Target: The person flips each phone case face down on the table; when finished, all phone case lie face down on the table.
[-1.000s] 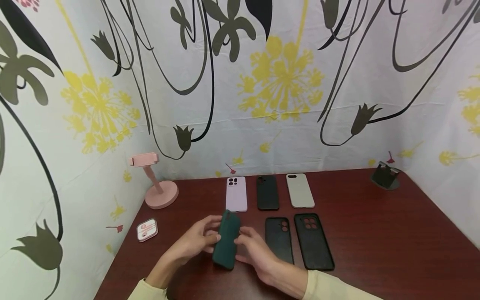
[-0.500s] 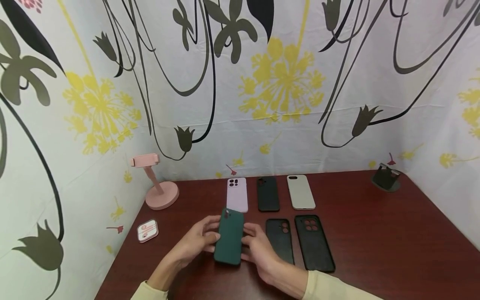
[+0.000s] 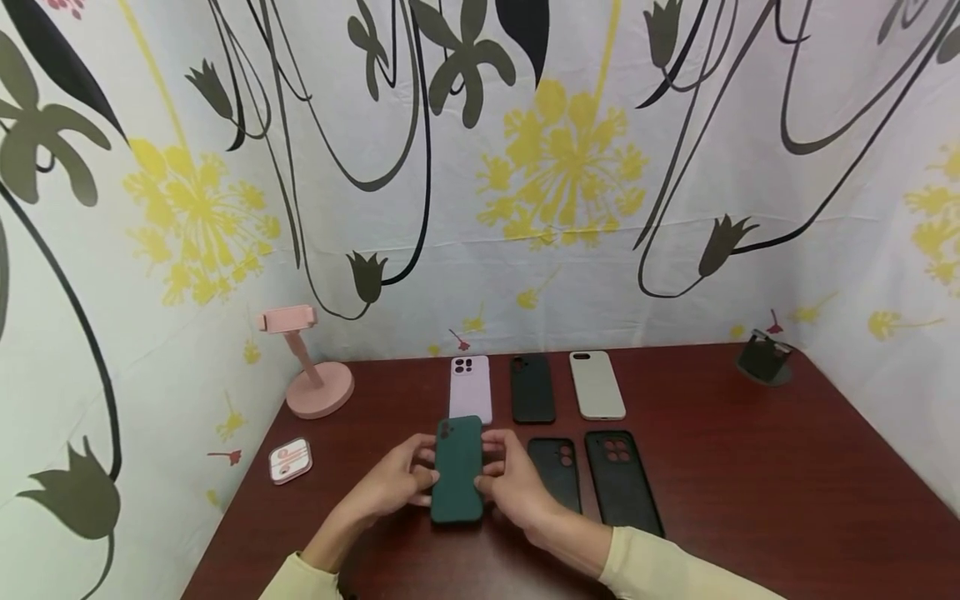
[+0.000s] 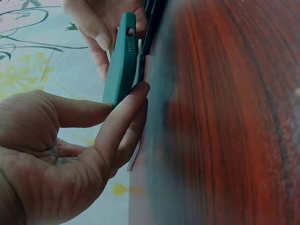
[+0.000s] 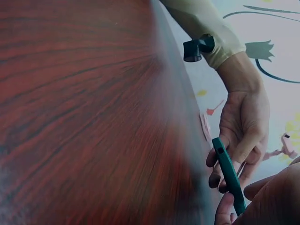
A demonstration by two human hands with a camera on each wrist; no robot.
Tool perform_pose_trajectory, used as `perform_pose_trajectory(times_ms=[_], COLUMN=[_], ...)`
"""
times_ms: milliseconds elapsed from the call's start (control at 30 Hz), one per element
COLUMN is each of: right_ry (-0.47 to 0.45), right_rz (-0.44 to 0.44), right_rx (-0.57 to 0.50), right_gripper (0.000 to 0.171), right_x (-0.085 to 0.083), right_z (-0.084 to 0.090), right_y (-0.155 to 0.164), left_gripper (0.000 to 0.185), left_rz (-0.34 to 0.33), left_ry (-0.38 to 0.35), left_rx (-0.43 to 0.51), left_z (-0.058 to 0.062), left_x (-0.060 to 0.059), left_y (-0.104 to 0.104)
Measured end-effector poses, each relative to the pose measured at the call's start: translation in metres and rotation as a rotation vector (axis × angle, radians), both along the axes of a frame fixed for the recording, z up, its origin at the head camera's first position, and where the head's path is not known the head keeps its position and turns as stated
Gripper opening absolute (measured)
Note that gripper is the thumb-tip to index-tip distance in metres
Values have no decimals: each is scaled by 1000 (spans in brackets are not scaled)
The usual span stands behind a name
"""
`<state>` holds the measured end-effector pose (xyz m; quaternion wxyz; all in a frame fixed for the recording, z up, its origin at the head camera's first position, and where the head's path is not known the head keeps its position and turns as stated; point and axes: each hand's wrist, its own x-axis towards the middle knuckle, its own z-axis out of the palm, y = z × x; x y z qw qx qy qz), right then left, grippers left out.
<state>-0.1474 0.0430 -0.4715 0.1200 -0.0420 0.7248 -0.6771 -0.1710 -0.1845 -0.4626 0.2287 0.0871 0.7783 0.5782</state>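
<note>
A dark green phone case (image 3: 458, 471) is held upright between both hands in the head view, its back with the camera cutout turned up toward me. My left hand (image 3: 393, 477) pinches its left edge, thumb on one face and fingers behind. On the opposite edge, my right hand (image 3: 517, 483) grips it between thumb and fingers. In the left wrist view the green case (image 4: 123, 61) shows its bottom edge with a port opening, and the left hand (image 4: 70, 150) holds its near side. The right wrist view shows the case (image 5: 228, 173) edge-on between the hands.
Behind lie a lilac case (image 3: 470, 390), a black case (image 3: 532, 389) and a pale grey case (image 3: 597, 385). Two more dark cases (image 3: 625, 483) lie right of the hands. A pink phone stand (image 3: 318, 392), a small square box (image 3: 290, 461) and a dark stand (image 3: 763, 358) line the sides.
The green case has turned from partly edge-on to showing its back squarely. My right hand has shifted up slightly along its edge, its thumb now at the case.
</note>
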Motion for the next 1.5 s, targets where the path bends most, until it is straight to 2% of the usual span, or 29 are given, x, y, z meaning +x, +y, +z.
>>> perform_pose_trajectory(times_ms=[167,400,500,767,967,1133,1500], right_ry=[-7,18,53,228,230,240,228], right_rz=[-14,10,14,49,74,70,75], right_rx=[-2,51,114,313,350,417,452], right_gripper=[63,64,66,69,66,65,66], right_x=[-3,-2,-2,-2,-2,-2,-3], right_z=[-2,-3,-4,-10,-13,-12,-13], right_y=[2,3,3,4,6,7,7], left_gripper=[54,53,52,44,44,53,50], left_rz=[3,21,18,30,36,55,68], left_ry=[5,65,80,116,126,133,147], left_rx=[-13,-106,-137,-183,-220,-255,-256], left_z=[-1,-2,-3,-4,-5,-6,-8], left_x=[-3,-4,-6,-9,-10,-12,-11], left_y=[0,0,2,4,7,10,14])
